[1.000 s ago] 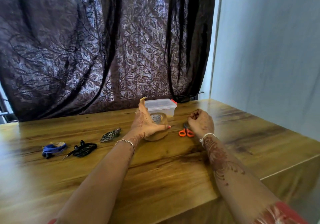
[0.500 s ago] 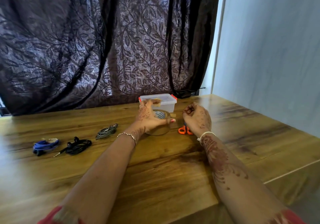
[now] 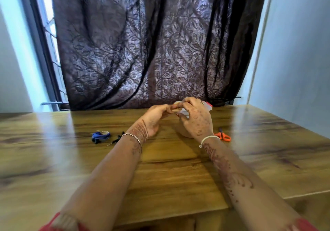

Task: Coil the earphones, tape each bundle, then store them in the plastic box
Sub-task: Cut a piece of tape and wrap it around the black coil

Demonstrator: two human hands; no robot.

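Left arm: stretched forward, wrist a little bent.
Left hand (image 3: 154,119): lifted, palm turned to the right, fingertips pinched the tape piece (image 3: 174,107).
Right arm: stretched forward, angled inward.
Right hand (image 3: 196,118): back facing up, fingers curled down onto the same piece, touching the left fingertips.

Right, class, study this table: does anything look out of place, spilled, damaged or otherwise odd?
Nothing stands out. The blue earphones lie coiled on the table, the orange scissors lie flat near the right hand, which with the left hand pinches a tan tape strip. Nothing is spilled or broken.
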